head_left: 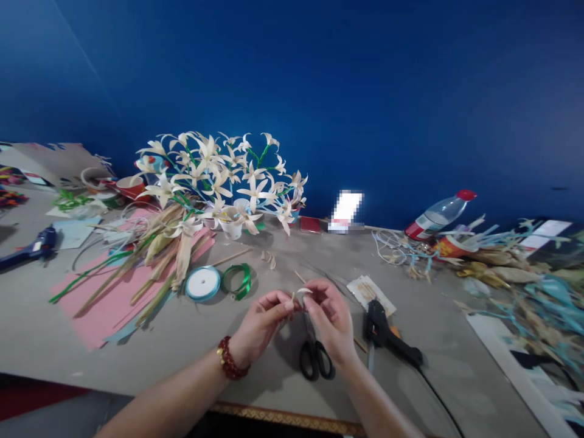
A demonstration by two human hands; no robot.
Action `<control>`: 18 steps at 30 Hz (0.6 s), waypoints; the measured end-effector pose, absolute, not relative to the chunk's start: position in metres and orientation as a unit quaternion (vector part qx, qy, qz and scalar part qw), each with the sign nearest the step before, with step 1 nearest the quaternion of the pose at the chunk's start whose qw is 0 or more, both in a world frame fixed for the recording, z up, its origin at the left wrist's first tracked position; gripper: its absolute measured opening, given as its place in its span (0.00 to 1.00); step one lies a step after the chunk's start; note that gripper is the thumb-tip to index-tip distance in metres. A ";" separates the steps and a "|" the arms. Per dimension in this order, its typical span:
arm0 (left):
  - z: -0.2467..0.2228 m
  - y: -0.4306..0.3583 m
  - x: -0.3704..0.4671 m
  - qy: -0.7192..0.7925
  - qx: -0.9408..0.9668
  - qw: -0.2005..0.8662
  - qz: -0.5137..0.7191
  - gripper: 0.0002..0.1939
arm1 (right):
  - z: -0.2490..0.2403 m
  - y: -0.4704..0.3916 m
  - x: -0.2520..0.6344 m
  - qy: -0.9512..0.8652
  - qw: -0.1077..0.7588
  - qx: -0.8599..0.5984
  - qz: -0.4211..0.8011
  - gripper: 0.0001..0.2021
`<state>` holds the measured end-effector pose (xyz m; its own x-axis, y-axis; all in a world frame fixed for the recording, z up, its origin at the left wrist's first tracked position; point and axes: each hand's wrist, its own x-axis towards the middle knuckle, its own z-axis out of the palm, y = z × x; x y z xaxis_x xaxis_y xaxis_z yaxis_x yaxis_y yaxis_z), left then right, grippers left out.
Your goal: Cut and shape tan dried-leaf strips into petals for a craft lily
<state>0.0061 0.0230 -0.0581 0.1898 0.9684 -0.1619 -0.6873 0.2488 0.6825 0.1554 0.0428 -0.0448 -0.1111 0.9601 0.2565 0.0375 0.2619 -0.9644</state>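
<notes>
Both hands meet above the middle of the table, pinching small cream pieces. My left hand (269, 319) is closed at the fingertips on a thin cream piece that looks like a flower part. Between the fingers of my right hand (331, 316) is a curved cream petal (304, 291), its tip pointing left towards the other hand. Whether the two pieces are joined I cannot tell. Black-handled scissors (316, 359) lie just below the hands, blades partly hidden. A black glue gun (387, 334) rests right of my right hand. Loose petals (269, 260) lie beyond the hands.
Cream flowers on green stems stand in a white cup (231, 225) at the back. Dried husks (182, 258) lie on pink paper (98, 301). A ribbon spool (203, 283) and green ribbon (249, 283) sit left of centre. A plastic bottle (438, 216) leans at the back right.
</notes>
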 end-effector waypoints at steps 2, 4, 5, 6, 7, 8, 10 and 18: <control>-0.057 0.024 0.005 0.292 0.257 0.714 0.582 0.07 | -0.047 0.043 0.155 -0.599 0.513 -0.406 0.460 0.05; -0.056 0.024 0.005 0.299 0.269 0.699 0.592 0.07 | -0.048 0.042 0.154 -0.602 0.508 -0.398 0.469 0.05; -0.055 0.024 0.005 0.305 0.273 0.692 0.594 0.07 | -0.049 0.042 0.153 -0.604 0.507 -0.394 0.471 0.05; -0.055 0.024 0.005 0.310 0.276 0.687 0.596 0.07 | -0.049 0.042 0.153 -0.606 0.506 -0.393 0.471 0.04; -0.055 0.024 0.005 0.314 0.279 0.683 0.597 0.07 | -0.049 0.042 0.153 -0.608 0.505 -0.394 0.470 0.04; -0.054 0.024 0.005 0.316 0.280 0.681 0.599 0.07 | -0.048 0.043 0.153 -0.608 0.505 -0.394 0.468 0.04; -0.054 0.024 0.005 0.317 0.283 0.678 0.600 0.06 | -0.048 0.044 0.153 -0.609 0.505 -0.396 0.466 0.04; -0.060 0.025 0.005 0.330 0.283 0.658 0.614 0.07 | -0.046 0.048 0.153 -0.599 0.509 -0.444 0.431 0.06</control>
<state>0.0054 0.0248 -0.0596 0.0278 0.9959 -0.0864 -0.6217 0.0849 0.7787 0.1535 0.0476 -0.0462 -0.0885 0.9698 0.2273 0.0930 0.2353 -0.9675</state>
